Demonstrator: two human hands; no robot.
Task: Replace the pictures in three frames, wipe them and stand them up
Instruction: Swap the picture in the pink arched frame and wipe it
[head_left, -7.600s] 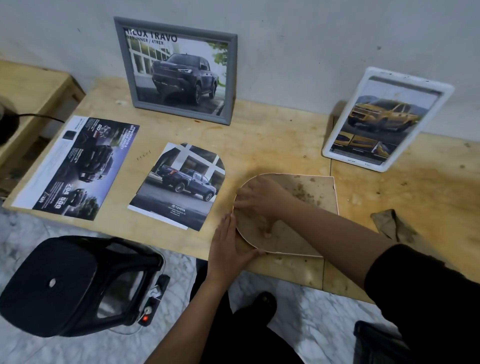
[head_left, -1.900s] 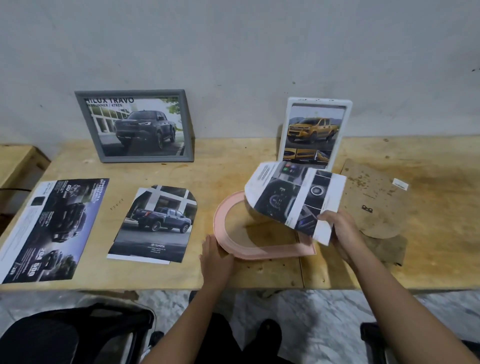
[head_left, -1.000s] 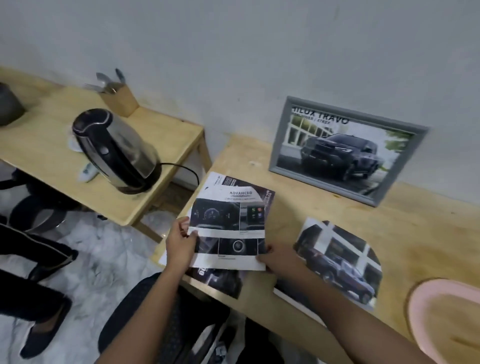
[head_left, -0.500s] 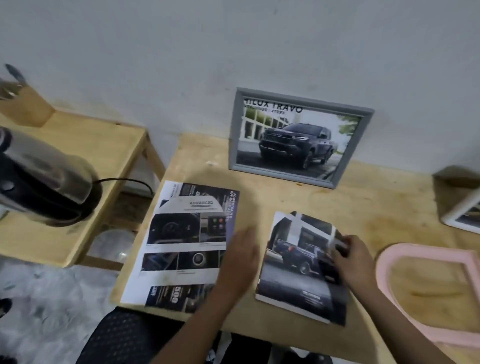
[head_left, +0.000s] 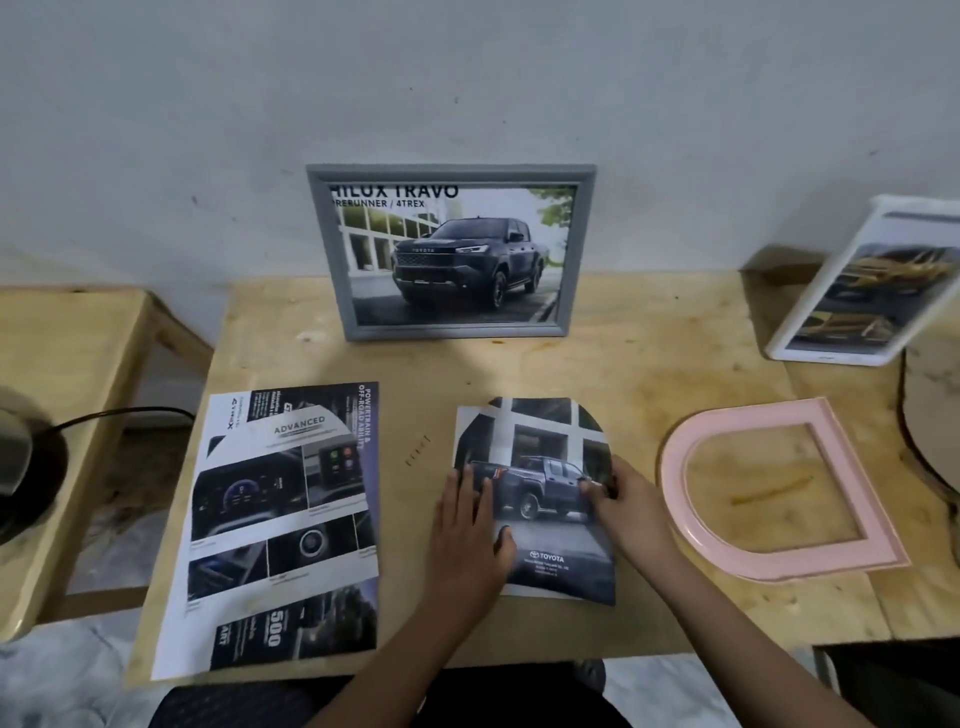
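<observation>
Pink frame (head_left: 674, 483), one arched picture (head_left: 540, 447), left hand (head_left: 465, 530) flat, right hand (head_left: 631, 506) seemingly pinching

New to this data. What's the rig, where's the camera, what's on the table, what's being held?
No machine here: a person works bare-handed, and every picture comes from one wide-angle camera on their head, looking down. On the pale wooden table lie a pink arch-shaped frame, empty, and printed brochure sheets. A grey rectangular frame and a white frame stand by the wall. The left hand rests flat on an arch-cut paper picture of a blue truck; the right hand pinches its right edge.
</observation>
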